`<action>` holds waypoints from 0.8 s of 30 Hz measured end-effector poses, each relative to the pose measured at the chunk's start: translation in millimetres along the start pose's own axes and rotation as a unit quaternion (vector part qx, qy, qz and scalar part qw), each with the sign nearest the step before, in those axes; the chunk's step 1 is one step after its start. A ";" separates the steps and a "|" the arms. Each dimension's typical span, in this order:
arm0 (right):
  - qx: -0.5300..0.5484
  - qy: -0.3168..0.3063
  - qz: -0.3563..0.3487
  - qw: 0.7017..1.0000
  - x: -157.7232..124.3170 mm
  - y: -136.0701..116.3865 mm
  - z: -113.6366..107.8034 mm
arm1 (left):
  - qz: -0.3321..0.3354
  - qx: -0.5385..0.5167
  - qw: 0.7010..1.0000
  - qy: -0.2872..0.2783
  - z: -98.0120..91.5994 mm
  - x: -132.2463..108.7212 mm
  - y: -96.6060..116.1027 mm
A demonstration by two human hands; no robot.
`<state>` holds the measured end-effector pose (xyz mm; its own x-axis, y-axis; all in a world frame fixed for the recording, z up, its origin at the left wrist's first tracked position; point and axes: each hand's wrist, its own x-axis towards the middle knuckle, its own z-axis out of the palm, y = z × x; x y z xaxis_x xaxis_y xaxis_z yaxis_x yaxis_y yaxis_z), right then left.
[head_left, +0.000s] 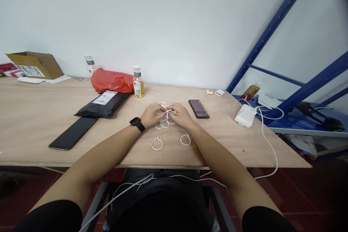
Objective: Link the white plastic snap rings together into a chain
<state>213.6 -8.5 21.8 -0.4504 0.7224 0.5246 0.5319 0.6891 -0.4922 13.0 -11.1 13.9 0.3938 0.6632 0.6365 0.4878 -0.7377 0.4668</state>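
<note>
My left hand (153, 114) and my right hand (179, 115) meet over a small pile of white rings (164, 124) on the wooden table. The fingertips of both hands pinch a small white piece (167, 111) between them; its exact shape is partly hidden by the fingers. Nearer the front edge, one white ring with a small tab (157, 144) lies below my left hand, and a similar ring (185, 140) lies below my right hand. A black watch sits on my left wrist.
Left on the table (212, 156) are a dark phone (73, 133), a black parcel (104, 105), a red bag (112, 81), bottles (138, 86) and a cardboard box (40, 66). Rightward lie another phone (199, 109), a white charger (245, 115) with cables and blue shelving (288, 108).
</note>
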 end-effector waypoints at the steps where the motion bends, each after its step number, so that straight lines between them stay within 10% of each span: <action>1: 0.006 0.008 0.003 1.000 -0.3 -0.6 -0.3 | -0.004 0.005 1.000 0.002 -0.5 0.2 -0.3; 24: 0.020 0.014 -0.009 1.000 -3.8 -2.7 -0.8 | 0.057 -0.009 0.998 -0.002 -0.3 -0.1 -6.5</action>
<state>214.4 -13.2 21.7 -0.4383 0.7090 0.5525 0.4951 0.7035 -0.5099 9.5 -6.5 11.0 0.4498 0.5751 0.6834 0.4257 -0.8107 0.4020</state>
